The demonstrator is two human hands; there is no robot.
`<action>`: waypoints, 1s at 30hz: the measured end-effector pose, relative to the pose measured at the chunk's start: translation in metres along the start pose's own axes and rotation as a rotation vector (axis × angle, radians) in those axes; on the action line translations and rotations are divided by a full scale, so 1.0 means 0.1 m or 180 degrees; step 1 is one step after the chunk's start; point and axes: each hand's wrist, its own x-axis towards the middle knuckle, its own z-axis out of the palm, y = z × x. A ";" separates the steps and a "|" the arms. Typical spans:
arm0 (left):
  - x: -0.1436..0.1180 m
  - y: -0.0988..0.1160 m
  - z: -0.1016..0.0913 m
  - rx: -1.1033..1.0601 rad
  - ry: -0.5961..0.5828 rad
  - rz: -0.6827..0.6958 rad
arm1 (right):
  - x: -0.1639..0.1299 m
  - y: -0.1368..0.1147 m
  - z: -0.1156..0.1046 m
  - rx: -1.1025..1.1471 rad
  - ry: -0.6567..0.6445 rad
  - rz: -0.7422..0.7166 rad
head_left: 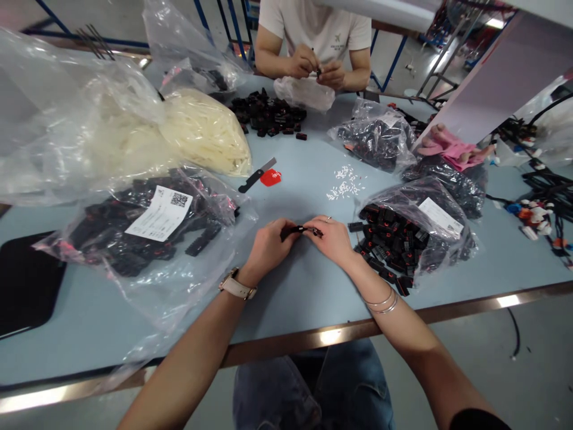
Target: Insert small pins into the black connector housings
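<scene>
Two bare hands meet over the pale blue table (290, 179), just above its near edge. The left hand (268, 245), with a wristwatch (237, 286) on its wrist, is curled closed around one end of a small black connector (299, 230); the right hand (333, 239), bangles (382, 301) on its wrist, pinches the other end between its fingertips (316, 230). The connector lies roughly level between the two hands, just above the table surface (whether it touches the table cannot be told).

Just right of the right hand, an open clear bag of black connectors (403, 239) spills loose pieces onto the table. To the left lies a labelled bag of black parts (147, 227). Farther back are a bag of cream-coloured parts (206, 131), a loose pile of black parts (268, 116), a scatter of small white pieces (347, 182), and a knife (257, 174) beside a red piece (271, 177). Across the table, a co-worker's hands (317, 68) are closed around a small dark part.
</scene>
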 end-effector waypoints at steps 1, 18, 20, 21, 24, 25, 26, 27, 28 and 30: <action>0.00 0.00 0.00 0.0000 0.0002 -0.0007 | -0.01 0.00 0.01 -0.0011 0.0024 0.0009; -0.01 -0.02 0.01 0.0042 0.0028 0.0035 | -0.06 -0.21 -0.01 -0.1047 -0.0381 -0.0131; 0.00 -0.02 0.01 0.0066 0.0017 0.0066 | -0.07 -0.20 -0.01 -0.0982 -0.0378 -0.0090; 0.00 -0.01 0.01 0.0068 0.0011 0.0076 | -0.07 -0.19 -0.01 -0.0918 -0.0372 -0.0083; 0.00 0.00 -0.01 0.0051 0.0010 0.0096 | -0.06 -0.15 -0.02 -0.0593 -0.0287 -0.0059; 0.00 0.00 -0.01 0.0058 0.0010 0.0097 | -0.06 -0.15 -0.02 -0.0444 -0.0201 -0.0053; 0.00 0.00 -0.02 0.0067 0.0007 0.0097 | -0.06 -0.16 -0.03 -0.0277 -0.0080 -0.0056; 0.00 0.00 -0.02 0.0072 0.0003 0.0093 | -0.06 -0.17 -0.05 -0.0100 0.0087 -0.0067; 0.00 0.00 -0.02 0.0072 -0.0006 0.0087 | -0.07 -0.19 -0.06 0.0077 0.0294 -0.0084; 0.00 0.00 -0.03 0.0062 -0.0019 0.0063 | -0.08 -0.22 -0.11 0.0374 0.0758 -0.0090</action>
